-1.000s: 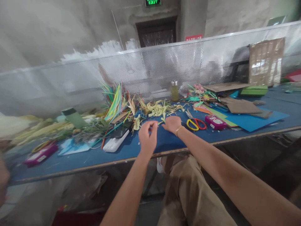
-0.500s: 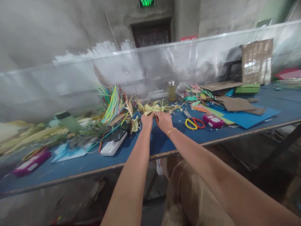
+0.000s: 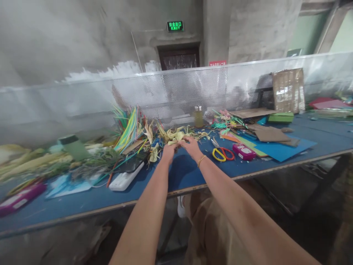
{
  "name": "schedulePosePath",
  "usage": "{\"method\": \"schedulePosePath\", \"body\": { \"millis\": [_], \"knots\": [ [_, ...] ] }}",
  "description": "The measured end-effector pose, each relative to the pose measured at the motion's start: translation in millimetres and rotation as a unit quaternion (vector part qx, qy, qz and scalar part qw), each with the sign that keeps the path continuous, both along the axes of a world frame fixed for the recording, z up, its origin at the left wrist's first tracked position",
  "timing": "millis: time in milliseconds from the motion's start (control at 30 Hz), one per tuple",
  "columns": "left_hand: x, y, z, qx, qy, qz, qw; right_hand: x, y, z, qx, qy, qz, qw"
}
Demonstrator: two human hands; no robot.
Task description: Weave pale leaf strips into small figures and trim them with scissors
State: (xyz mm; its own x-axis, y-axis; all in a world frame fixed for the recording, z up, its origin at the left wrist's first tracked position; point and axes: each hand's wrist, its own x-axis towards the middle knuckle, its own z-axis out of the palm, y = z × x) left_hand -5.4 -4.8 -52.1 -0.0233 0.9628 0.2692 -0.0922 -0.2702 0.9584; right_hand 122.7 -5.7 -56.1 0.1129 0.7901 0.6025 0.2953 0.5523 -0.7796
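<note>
Both my arms reach forward over a long blue table (image 3: 82,200). My left hand (image 3: 168,151) and my right hand (image 3: 191,145) meet at a pile of pale yellow dried husk strips (image 3: 176,134) in the middle of the table. The fingers of both hands are curled into the strips and seem to grip them; the fingertips are partly hidden. A thin gold bracelet sits on my right wrist. Red and yellow scissors (image 3: 223,153) lie just right of my right hand.
Coloured straws (image 3: 129,125) fan up at the left, beside a white device (image 3: 125,177) and a dark phone. A pink box (image 3: 244,151), blue and brown paper sheets (image 3: 278,141), a small bottle (image 3: 198,116) and a perforated metal screen (image 3: 193,88) lie beyond.
Both hands moved away from me, from the bare blue surface to the husk pile, and closed on the strips. The camera tilted up.
</note>
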Motion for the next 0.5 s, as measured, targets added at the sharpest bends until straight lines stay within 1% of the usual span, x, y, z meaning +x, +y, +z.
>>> {"method": "schedulePosePath", "body": {
  "millis": [33,100,167,200,267,333,500],
  "knots": [
    [0,0,-0.5,-0.006,0.008,-0.012,1.000,-1,3,-1.1,-0.028,0.042,0.044,0.998],
    [1,0,-1.1,-0.018,0.012,-0.033,0.999,-3,7,-2.4,-0.081,0.139,0.112,0.981],
    [2,-1,-1.1,-0.028,-0.008,-0.052,0.998,-3,8,-2.7,-0.115,0.219,0.153,0.957],
    [2,-2,-0.7,-0.034,-0.027,-0.059,0.997,-3,8,-2.7,-0.124,0.244,0.167,0.947],
    [3,-3,0.4,-0.048,-0.062,-0.070,0.994,-2,9,-2.7,-0.133,0.263,0.185,0.937],
    [4,-4,1.6,-0.058,-0.079,-0.081,0.992,-2,11,-3.4,-0.145,0.268,0.196,0.932],
    [5,-7,2.4,-0.077,-0.077,-0.146,0.983,-2,15,-3.0,-0.168,0.276,0.211,0.923]
  ]
}}
